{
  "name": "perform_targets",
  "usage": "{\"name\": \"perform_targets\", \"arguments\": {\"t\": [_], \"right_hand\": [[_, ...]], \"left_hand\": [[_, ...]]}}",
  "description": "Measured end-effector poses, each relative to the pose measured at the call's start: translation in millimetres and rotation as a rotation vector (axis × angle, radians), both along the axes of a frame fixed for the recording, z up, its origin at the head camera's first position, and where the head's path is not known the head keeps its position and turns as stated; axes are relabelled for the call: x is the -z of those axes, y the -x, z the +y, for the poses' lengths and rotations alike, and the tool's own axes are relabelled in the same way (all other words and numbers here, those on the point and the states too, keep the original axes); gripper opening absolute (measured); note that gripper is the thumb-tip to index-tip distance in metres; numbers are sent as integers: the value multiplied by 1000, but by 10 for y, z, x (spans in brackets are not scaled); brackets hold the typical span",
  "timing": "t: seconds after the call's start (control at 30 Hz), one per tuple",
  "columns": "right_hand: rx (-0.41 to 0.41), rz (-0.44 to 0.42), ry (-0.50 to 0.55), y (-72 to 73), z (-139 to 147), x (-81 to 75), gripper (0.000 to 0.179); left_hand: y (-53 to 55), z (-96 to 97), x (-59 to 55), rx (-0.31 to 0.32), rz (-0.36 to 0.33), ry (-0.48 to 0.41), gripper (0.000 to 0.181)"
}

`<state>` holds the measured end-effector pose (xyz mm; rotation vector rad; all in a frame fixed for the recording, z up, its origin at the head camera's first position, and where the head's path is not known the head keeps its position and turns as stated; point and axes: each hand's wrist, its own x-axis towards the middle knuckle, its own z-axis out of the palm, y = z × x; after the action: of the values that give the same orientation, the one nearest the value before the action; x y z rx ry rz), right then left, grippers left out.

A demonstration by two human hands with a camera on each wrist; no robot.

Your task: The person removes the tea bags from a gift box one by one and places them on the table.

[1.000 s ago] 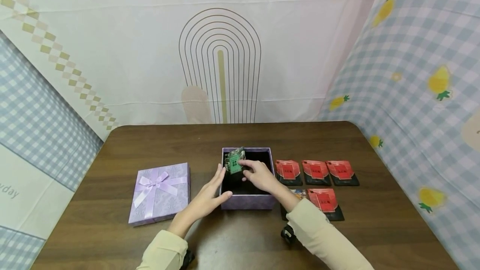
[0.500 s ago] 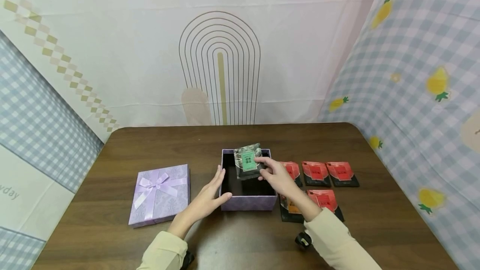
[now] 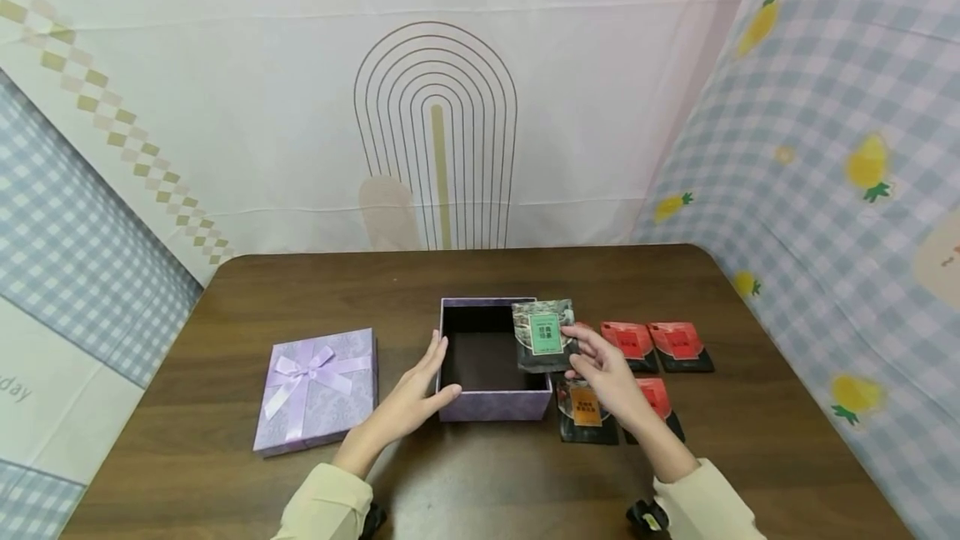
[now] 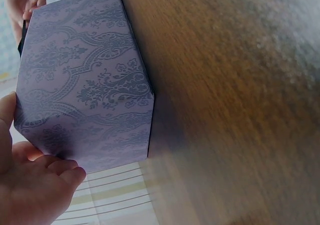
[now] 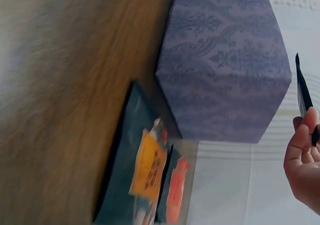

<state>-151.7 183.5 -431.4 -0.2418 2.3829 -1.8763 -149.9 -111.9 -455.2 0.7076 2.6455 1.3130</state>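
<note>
My right hand point(image 3: 611, 377) pinches the right edge of a dark sachet with a green label point(image 3: 545, 334), above the right wall of a purple patterned box point(image 3: 495, 407). In the right wrist view that sachet point(image 5: 302, 92) shows edge-on between thumb and fingers. The uncovered box has a dark inside. My left hand point(image 3: 408, 398) touches the box's left side, fingers extended and thumb at the front left corner. Close below my right hand lies a black sachet with an orange label point(image 3: 585, 417).
Red-and-black sachets lie right of the box: a back row point(image 3: 628, 342) and one point(image 3: 660, 402) beside the orange-labelled sachet, partly behind my right arm. A lilac lid with a ribbon bow point(image 3: 318, 390) lies at left on the brown wooden table point(image 3: 465, 490).
The green-labelled sachet has come up out of the box and moved right, pinched in my right hand. My left hand keeps its place at the box's left side.
</note>
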Motion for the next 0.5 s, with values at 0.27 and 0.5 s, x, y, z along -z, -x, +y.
{"name": "perform_targets", "arguments": {"t": [0.27, 0.5], "right_hand": [[91, 39, -50, -154, 322, 38, 39], [170, 59, -82, -260, 642, 78, 40]], "left_hand": [[2, 8, 11, 1, -11, 12, 74], [6, 3, 13, -2, -17, 5, 74]]}}
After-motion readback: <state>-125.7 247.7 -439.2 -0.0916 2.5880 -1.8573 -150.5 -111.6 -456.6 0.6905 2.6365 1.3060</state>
